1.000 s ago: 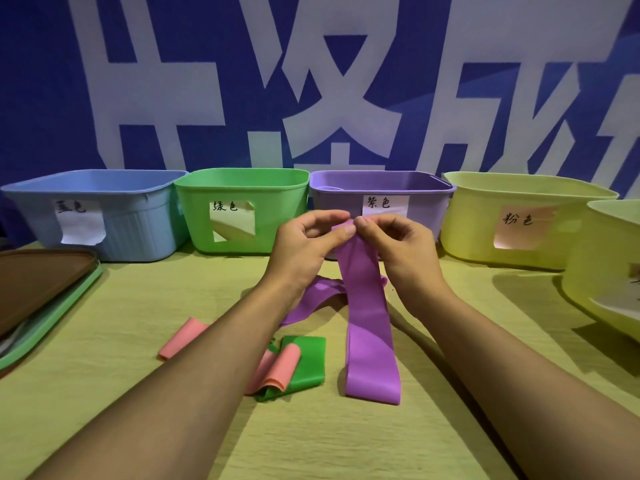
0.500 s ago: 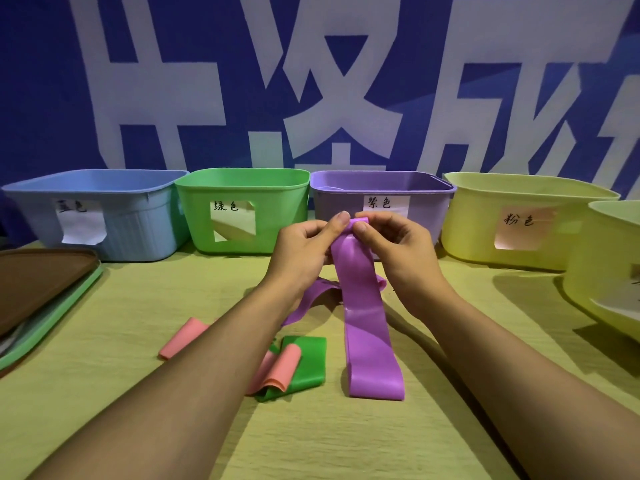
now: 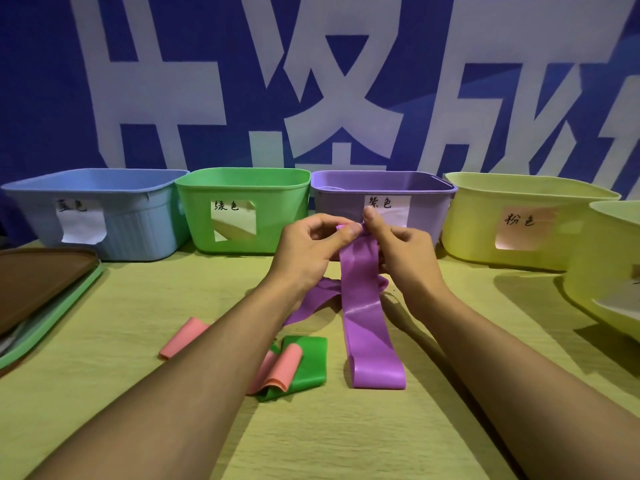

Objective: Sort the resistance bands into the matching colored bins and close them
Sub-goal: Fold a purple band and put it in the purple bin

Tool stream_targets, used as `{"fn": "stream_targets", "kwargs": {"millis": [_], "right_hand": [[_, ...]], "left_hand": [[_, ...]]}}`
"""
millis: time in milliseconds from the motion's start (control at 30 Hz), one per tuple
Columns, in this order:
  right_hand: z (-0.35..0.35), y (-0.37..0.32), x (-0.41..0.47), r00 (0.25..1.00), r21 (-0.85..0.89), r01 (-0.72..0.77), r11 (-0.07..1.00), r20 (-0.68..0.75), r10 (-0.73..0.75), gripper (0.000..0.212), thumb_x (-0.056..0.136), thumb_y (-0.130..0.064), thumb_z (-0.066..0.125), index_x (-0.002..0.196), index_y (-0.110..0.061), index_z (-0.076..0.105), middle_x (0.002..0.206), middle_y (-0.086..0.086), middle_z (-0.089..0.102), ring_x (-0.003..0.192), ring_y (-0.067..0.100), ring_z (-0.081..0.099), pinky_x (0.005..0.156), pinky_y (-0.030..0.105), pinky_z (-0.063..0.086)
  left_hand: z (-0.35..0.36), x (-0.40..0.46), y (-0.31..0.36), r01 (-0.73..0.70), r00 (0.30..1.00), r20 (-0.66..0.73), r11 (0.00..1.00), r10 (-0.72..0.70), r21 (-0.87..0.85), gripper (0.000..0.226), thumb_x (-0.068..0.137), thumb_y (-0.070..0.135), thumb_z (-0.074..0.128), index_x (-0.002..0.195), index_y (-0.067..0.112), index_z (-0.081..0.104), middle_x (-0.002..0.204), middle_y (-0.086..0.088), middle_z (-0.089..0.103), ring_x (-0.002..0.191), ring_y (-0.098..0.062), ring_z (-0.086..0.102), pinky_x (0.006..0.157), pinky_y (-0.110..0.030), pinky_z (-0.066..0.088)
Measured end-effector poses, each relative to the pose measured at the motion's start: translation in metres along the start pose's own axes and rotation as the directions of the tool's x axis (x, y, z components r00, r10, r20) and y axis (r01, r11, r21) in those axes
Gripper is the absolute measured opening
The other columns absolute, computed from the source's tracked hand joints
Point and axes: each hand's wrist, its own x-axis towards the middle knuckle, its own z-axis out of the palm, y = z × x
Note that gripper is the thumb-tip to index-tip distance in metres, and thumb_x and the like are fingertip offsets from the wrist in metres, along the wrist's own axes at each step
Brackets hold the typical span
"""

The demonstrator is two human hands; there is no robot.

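Observation:
A purple resistance band (image 3: pixel 367 327) hangs from both my hands, its lower loop lying on the table. My left hand (image 3: pixel 311 247) and my right hand (image 3: pixel 398 251) pinch its top end together just in front of the purple bin (image 3: pixel 429 216). A second purple strip (image 3: pixel 311 303) trails behind my left wrist. On the table near my left forearm lie a green band (image 3: pixel 311 362) and pink bands (image 3: pixel 285 370), one pink piece (image 3: pixel 183 337) further left. The blue bin (image 3: pixel 138 226), green bin (image 3: pixel 277 220) and yellow bin labelled pink (image 3: pixel 464 230) stand open in a row.
Another yellow bin (image 3: pixel 588 289) sits at the right edge. Stacked lids, brown over green (image 3: pixel 38 289), lie at the left edge of the table. A blue banner with white characters hangs behind the bins.
Both hands have worked the top end of the purple band between their fingers, bunching it narrower. The band's lower loop stays on the table.

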Motion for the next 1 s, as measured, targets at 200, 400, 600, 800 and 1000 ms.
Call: {"fn": "stream_targets", "kwargs": {"millis": [200, 400, 600, 800, 1000], "right_hand": [[0.000, 0.002, 0.001, 0.999, -0.004, 0.030, 1.000, 0.012, -0.030, 0.040, 0.092, -0.048, 0.069, 0.081, -0.011, 0.077, 0.079, 0.027, 0.067, 0.062, 0.023, 0.054, 0.046, 0.030, 0.042], [0.000, 0.005, 0.002, 0.998, 0.048, 0.035, 0.998, 0.050, -0.037, 0.028, 0.094, -0.041, 0.069, 0.084, -0.017, 0.080, 0.088, 0.020, 0.073, 0.073, 0.021, 0.058, 0.063, 0.041, 0.048], [-0.002, 0.009, 0.005, 0.994, 0.064, 0.068, 0.996, 0.081, -0.073, 0.019, 0.096, -0.034, 0.068, 0.095, -0.018, 0.080, 0.092, 0.008, 0.077, 0.089, 0.025, 0.070, 0.074, 0.050, 0.057], [-0.001, 0.010, 0.007, 0.989, 0.055, 0.120, 0.991, 0.079, -0.124, 0.020, 0.096, -0.027, 0.068, 0.107, -0.012, 0.077, 0.097, 0.003, 0.078, 0.093, 0.015, 0.071, 0.086, 0.038, 0.058], [0.000, 0.010, 0.006, 0.985, 0.070, 0.147, 0.987, 0.082, -0.152, 0.020, 0.096, -0.025, 0.069, 0.109, -0.012, 0.076, 0.099, 0.001, 0.078, 0.095, 0.011, 0.072, 0.085, 0.034, 0.059]], "left_hand": [[-0.002, 0.000, -0.001, -0.042, 0.999, 0.009, 0.999, 0.041, 0.008, 0.016, 0.085, 0.002, 0.078, 0.094, 0.014, 0.075, 0.089, -0.005, 0.078, 0.084, -0.009, 0.073, 0.071, -0.019, 0.055], [-0.002, 0.001, 0.000, -0.052, 0.999, 0.008, 0.999, 0.052, 0.005, 0.020, 0.083, 0.000, 0.079, 0.095, 0.014, 0.074, 0.090, -0.003, 0.077, 0.083, -0.007, 0.071, 0.071, -0.018, 0.055], [-0.002, 0.004, -0.002, 0.026, 1.000, -0.006, 0.998, -0.026, -0.052, 0.020, 0.086, 0.021, 0.082, 0.104, 0.017, 0.073, 0.103, -0.008, 0.078, 0.096, -0.018, 0.073, 0.081, -0.031, 0.057], [-0.003, 0.002, -0.003, 0.237, 0.971, 0.023, 0.970, -0.238, 0.053, 0.056, 0.082, 0.077, 0.060, 0.098, 0.028, 0.082, 0.093, -0.016, 0.075, 0.081, -0.026, 0.064, 0.079, -0.042, 0.049], [-0.001, 0.001, -0.004, 0.270, 0.959, 0.081, 0.963, -0.271, 0.024, 0.071, 0.067, 0.083, 0.066, 0.098, 0.020, 0.077, 0.092, -0.015, 0.060, 0.083, -0.030, 0.054, 0.080, -0.044, 0.044]]}}
